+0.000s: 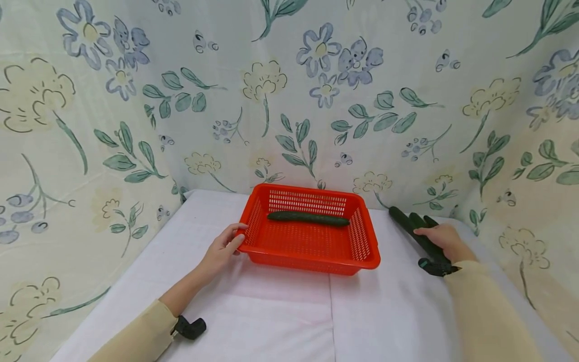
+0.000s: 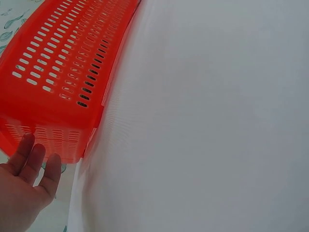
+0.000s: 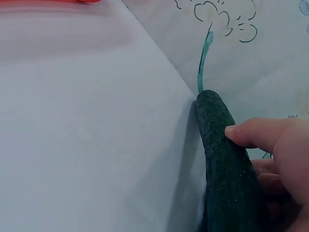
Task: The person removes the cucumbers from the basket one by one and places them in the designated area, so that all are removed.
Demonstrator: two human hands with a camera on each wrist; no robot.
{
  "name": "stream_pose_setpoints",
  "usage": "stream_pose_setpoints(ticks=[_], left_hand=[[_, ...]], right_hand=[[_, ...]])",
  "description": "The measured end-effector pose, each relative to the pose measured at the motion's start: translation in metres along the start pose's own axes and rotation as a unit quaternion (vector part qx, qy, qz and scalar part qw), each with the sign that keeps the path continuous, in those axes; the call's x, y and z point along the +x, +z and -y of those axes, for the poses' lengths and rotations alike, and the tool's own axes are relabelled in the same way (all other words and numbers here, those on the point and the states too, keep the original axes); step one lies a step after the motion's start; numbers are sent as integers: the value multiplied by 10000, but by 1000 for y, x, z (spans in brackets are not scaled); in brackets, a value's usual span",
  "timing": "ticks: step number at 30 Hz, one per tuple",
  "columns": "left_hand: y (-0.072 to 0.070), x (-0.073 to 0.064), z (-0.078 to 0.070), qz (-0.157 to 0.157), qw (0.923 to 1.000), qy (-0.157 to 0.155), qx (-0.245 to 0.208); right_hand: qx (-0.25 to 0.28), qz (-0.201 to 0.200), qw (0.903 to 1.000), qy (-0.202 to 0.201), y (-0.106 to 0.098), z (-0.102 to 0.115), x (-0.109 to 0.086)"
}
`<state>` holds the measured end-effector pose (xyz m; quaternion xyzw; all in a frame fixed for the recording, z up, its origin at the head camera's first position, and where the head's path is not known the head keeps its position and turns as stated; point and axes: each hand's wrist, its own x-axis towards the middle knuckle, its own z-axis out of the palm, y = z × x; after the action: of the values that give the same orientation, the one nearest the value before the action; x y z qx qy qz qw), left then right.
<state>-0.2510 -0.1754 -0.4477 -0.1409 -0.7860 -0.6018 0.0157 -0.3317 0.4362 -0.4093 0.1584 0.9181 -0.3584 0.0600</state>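
A red plastic basket (image 1: 307,262) with slotted walls stands on the white cloth, and one dark green cucumber (image 1: 308,218) lies inside along its far side. My left hand (image 1: 228,242) grips the basket's left rim; in the left wrist view its fingers (image 2: 50,179) touch the end wall. Over at the right, my right hand (image 1: 445,240) holds a cucumber (image 1: 402,220), thumb on top and fingers curled at its side. More cucumbers (image 1: 417,220) lie just right of the held one, partly hidden by the hand. The right wrist view shows the held cucumber (image 3: 222,145) close up.
The white cloth (image 1: 271,317) covers the table, with a crease running toward the front. A floral curtain (image 1: 316,125) hangs behind and on both sides, close to the basket's back and the cucumbers' far ends.
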Motion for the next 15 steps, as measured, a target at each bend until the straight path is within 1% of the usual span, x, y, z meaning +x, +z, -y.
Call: stream_pose_setpoints(ticks=[1, 4, 6, 8, 12, 15], left_hand=[[0, 0, 0, 1, 10000, -12, -4], [1, 0, 1, 11, 10000, -30, -22], [1, 0, 0, 8, 10000, -42, -26], [1, 0, 0, 0, 10000, -56, -11], [1, 0, 0, -14, 10000, -76, -1], [1, 1, 0, 18, 10000, -64, -8]], right_hand=[[-48, -65, 10000, 31, 3, -1, 0], [-313, -240, 9991, -122, 10, -6, 1], [-616, -336, 9971, -303, 13, -7, 1], [-1040, -390, 9927, -476, 15, -6, 1], [-1594, -348, 9856, -450, 16, -2, 2], [-1676, -276, 9848, -349, 16, -2, 2]])
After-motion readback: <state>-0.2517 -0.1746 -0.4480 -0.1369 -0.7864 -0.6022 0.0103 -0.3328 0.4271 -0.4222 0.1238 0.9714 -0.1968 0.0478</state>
